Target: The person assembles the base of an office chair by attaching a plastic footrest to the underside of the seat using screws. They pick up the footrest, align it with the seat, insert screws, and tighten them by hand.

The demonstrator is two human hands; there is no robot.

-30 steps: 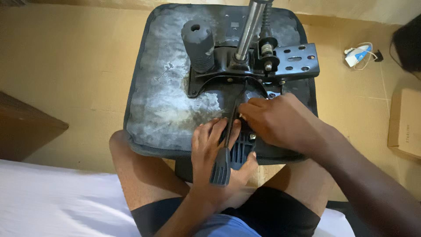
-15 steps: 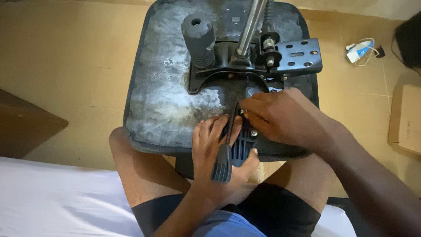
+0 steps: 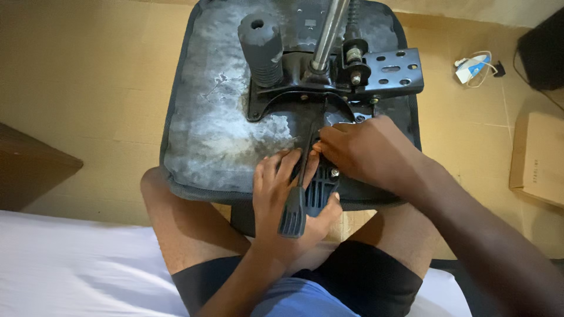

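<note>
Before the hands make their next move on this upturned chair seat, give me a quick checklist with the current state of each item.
1. Seat steady: the upturned seat rests against the person's knees on the floor. Ok.
2. Left hand placed: it lies on the seat's near edge under the black lever handle. Ok.
3. Right hand placed: its fingertips press at the base of the metal mechanism plate. Ok.
4. Fastener or part under the right fingers: hidden by the hand. Cannot tell.
5. Tool in hand: none visible in either hand. Cannot tell if one is needed.
6. Gas-lift column out of the hands' way. Ok.
</note>
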